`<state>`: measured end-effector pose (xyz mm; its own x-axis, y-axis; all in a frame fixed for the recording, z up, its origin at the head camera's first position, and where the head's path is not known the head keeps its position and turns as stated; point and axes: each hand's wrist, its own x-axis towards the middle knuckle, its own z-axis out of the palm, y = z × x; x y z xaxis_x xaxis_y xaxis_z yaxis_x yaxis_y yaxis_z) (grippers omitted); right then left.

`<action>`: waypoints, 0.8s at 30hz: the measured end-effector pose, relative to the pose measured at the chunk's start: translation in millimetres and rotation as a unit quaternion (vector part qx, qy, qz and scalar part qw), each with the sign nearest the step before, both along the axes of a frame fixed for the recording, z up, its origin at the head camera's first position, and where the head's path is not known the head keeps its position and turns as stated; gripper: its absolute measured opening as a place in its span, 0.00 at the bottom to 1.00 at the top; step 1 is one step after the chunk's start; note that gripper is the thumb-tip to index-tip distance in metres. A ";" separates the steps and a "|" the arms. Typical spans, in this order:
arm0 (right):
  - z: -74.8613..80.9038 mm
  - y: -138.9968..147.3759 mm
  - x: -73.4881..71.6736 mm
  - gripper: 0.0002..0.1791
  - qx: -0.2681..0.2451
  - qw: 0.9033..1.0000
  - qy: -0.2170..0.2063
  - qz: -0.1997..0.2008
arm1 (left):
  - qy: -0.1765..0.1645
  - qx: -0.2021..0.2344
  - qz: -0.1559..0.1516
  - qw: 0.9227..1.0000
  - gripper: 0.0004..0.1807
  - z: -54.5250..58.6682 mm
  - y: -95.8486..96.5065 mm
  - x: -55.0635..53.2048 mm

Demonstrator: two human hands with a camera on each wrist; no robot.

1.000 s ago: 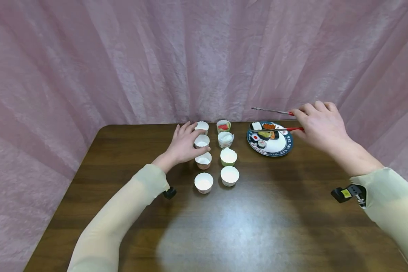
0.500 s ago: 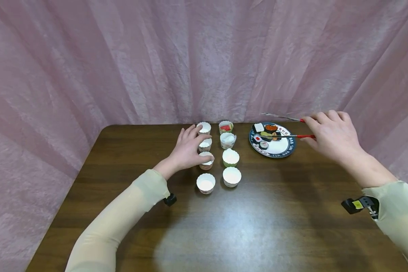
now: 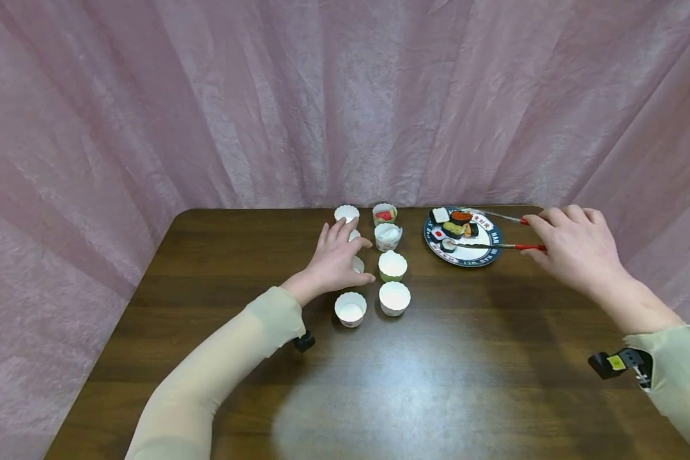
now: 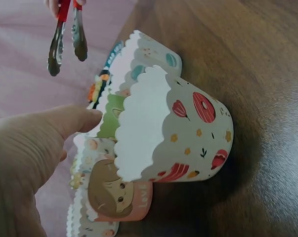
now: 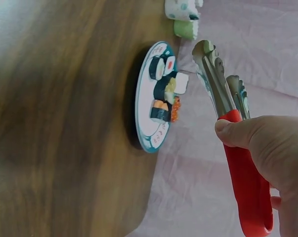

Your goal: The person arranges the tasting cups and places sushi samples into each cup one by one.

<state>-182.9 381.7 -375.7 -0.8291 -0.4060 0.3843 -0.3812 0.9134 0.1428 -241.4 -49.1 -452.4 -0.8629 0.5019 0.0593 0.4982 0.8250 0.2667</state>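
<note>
My right hand [image 3: 577, 249] grips a pair of tongs [image 5: 245, 177] with red handles and metal scalloped tips. Its arms are spread apart with nothing between them, and in the head view they reach across the plate [image 3: 477, 257]. On that blue-rimmed plate lie several sushi pieces, among them an orange-topped one [image 3: 460, 218] and a small round roll [image 3: 448, 245]. My left hand [image 3: 336, 259], fingers spread, hovers at the left row of paper baking cups and partly hides the middle ones. Closest to the left wrist camera stands a white cup [image 4: 193, 131] printed with red flowers.
Two rows of paper cups stand on the brown wooden table [image 3: 236, 358]. In the right row, the rear cup [image 3: 384, 214] holds something red and green, and the cup before it [image 3: 388, 236] something white. A pink curtain [image 3: 345, 102] hangs behind the table.
My right hand has shifted to the right and nearer to me, carrying the tongs, whose tips now appear lower over the plate. My left hand has drifted right across the left row of cups.
</note>
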 end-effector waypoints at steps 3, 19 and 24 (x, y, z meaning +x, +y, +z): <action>-4.1 3.3 1.6 0.33 0.003 1.000 -0.011 -0.008 | -0.003 -0.011 0.008 1.000 0.38 -4.3 7.5 -3.4; -12.0 14.3 2.1 0.26 0.023 0.999 -0.031 -0.008 | -0.011 -0.045 -0.005 0.999 0.33 -18.4 32.3 -16.9; -16.1 10.5 -2.6 0.22 0.029 0.998 -0.047 -0.018 | -0.009 -0.047 -0.005 0.999 0.34 -20.8 36.2 -19.2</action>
<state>-185.5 392.2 -391.9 -0.8749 -0.3954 0.2797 -0.3633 0.9177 0.1609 -260.6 -12.9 -473.2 -0.8583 0.5132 -0.0039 0.5024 0.8417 0.1980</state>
